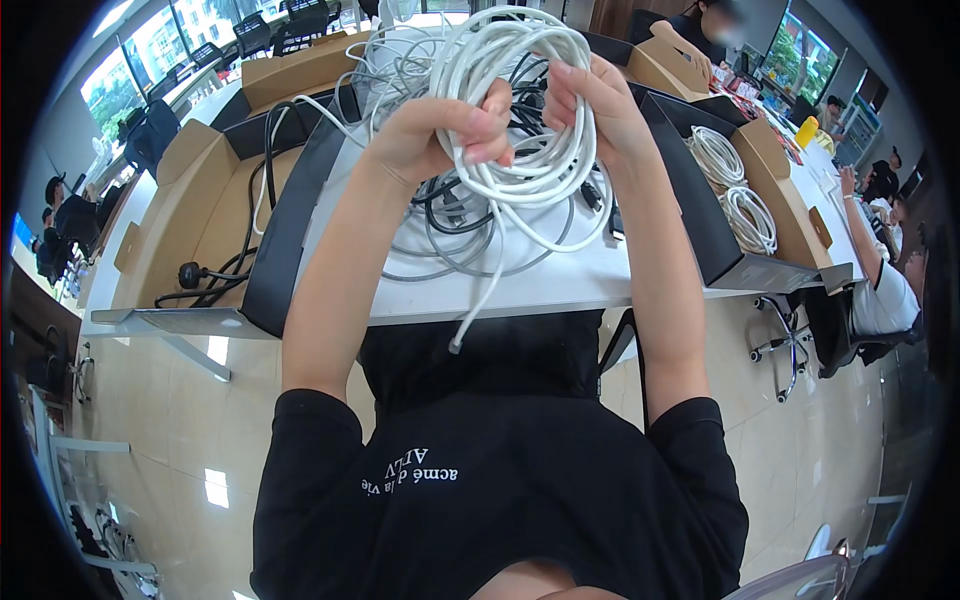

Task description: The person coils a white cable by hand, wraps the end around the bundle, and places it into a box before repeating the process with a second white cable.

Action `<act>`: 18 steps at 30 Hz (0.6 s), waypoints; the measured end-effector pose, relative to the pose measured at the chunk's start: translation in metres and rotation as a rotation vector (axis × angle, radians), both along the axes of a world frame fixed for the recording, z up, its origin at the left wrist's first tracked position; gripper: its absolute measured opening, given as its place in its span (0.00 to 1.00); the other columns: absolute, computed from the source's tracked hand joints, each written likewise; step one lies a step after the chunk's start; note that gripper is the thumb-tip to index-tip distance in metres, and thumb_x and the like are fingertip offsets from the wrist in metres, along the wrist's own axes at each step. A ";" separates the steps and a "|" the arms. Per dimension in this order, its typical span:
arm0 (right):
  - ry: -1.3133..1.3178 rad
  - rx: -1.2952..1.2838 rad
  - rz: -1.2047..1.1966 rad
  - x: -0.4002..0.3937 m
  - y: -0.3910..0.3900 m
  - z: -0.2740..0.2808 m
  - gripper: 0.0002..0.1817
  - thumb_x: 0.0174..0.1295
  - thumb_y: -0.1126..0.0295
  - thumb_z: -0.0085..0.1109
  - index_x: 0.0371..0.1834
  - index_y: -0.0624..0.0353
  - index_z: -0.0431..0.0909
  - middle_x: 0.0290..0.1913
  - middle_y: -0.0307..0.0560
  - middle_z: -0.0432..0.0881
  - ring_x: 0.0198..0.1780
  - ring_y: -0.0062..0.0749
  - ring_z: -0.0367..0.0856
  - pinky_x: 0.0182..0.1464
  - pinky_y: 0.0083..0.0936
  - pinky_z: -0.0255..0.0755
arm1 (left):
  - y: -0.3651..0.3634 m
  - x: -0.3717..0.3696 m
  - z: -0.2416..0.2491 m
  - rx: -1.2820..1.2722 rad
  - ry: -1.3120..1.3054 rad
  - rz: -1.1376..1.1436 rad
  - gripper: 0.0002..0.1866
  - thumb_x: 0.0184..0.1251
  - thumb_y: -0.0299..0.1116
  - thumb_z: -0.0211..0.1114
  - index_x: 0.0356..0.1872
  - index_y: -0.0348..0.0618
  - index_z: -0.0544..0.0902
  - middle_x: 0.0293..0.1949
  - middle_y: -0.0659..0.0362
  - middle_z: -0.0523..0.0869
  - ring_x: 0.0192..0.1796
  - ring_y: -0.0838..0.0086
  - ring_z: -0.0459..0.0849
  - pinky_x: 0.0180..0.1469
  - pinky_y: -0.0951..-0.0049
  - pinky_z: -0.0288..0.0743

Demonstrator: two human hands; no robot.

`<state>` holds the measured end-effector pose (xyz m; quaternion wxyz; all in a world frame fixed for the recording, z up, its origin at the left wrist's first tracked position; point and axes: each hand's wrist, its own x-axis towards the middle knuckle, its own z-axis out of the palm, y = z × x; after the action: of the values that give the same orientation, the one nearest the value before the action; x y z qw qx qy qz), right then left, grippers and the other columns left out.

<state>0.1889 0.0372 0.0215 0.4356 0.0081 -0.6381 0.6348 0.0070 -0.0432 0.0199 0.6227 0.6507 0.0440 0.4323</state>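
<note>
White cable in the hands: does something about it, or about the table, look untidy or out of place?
Yes. The white cable coil, held by the left hand and right hand, has one loose end hanging below the table edge. Grey and black cables lie tangled beneath. A black plug rests in the left box.

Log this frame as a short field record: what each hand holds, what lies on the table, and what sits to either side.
left hand: gripping the white cable coil
right hand: gripping the same coil from the other side
loose end: hangs down past the table edge
table: white, strewn with grey and black cables
left box: open cardboard, black power cord inside
right box: open cardboard, coiled white cables inside
others: a seated person at far right
</note>
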 end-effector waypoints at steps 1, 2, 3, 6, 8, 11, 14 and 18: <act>0.009 -0.008 -0.021 -0.003 0.000 -0.001 0.09 0.57 0.67 0.58 0.31 0.60 0.70 0.17 0.35 0.68 0.16 0.17 0.66 0.21 0.18 0.64 | 0.003 0.002 -0.002 -0.042 -0.084 -0.095 0.06 0.60 0.30 0.54 0.31 0.44 0.66 0.16 0.70 0.64 0.18 0.86 0.68 0.39 0.75 0.72; 0.018 -0.015 -0.042 -0.004 0.000 -0.001 0.10 0.58 0.67 0.58 0.31 0.60 0.70 0.17 0.35 0.68 0.16 0.17 0.66 0.21 0.18 0.64 | 0.006 0.003 -0.003 -0.083 -0.169 -0.189 0.06 0.61 0.30 0.54 0.32 0.44 0.65 0.16 0.70 0.64 0.19 0.87 0.68 0.40 0.76 0.72; 0.018 -0.078 -0.064 -0.005 -0.001 0.000 0.11 0.58 0.65 0.58 0.33 0.61 0.71 0.20 0.37 0.70 0.20 0.19 0.69 0.23 0.19 0.67 | 0.010 0.003 -0.002 -0.092 -0.206 -0.213 0.07 0.64 0.32 0.53 0.33 0.44 0.64 0.18 0.69 0.64 0.22 0.86 0.69 0.44 0.74 0.73; 0.020 -0.271 -0.124 -0.007 -0.005 0.002 0.17 0.57 0.60 0.59 0.41 0.62 0.73 0.30 0.43 0.75 0.33 0.26 0.78 0.31 0.23 0.75 | 0.007 0.010 -0.004 -0.105 -0.239 0.091 0.06 0.67 0.33 0.51 0.35 0.44 0.65 0.20 0.69 0.66 0.24 0.85 0.70 0.49 0.71 0.74; 0.084 -0.188 -0.035 -0.010 0.003 -0.005 0.27 0.55 0.58 0.61 0.51 0.65 0.68 0.37 0.47 0.76 0.43 0.32 0.79 0.40 0.24 0.77 | 0.003 0.017 -0.001 -0.041 -0.240 0.270 0.06 0.68 0.33 0.49 0.37 0.43 0.66 0.20 0.68 0.67 0.24 0.83 0.70 0.51 0.67 0.75; 0.092 -0.135 -0.168 -0.020 -0.012 -0.010 0.33 0.52 0.62 0.64 0.58 0.66 0.62 0.34 0.45 0.76 0.39 0.26 0.78 0.38 0.20 0.75 | 0.006 0.008 -0.001 -0.057 -0.337 0.189 0.07 0.71 0.35 0.45 0.38 0.43 0.68 0.17 0.69 0.66 0.22 0.83 0.69 0.46 0.71 0.74; -0.028 0.080 -0.257 -0.021 -0.006 -0.012 0.31 0.50 0.64 0.66 0.54 0.66 0.65 0.31 0.41 0.76 0.32 0.19 0.76 0.31 0.16 0.72 | 0.008 0.003 0.000 -0.069 -0.333 0.000 0.11 0.69 0.38 0.48 0.31 0.44 0.73 0.14 0.70 0.65 0.19 0.84 0.68 0.37 0.75 0.72; -0.031 0.025 -0.354 -0.018 -0.015 -0.004 0.17 0.51 0.63 0.66 0.35 0.65 0.74 0.24 0.37 0.74 0.20 0.15 0.71 0.19 0.13 0.65 | 0.007 0.005 -0.003 -0.044 -0.301 -0.135 0.12 0.71 0.40 0.44 0.30 0.45 0.70 0.12 0.71 0.61 0.17 0.84 0.66 0.34 0.77 0.69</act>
<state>0.1707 0.0224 0.0179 0.5306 -0.1087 -0.6441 0.5401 0.0122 -0.0367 0.0170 0.6640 0.5663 -0.0843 0.4811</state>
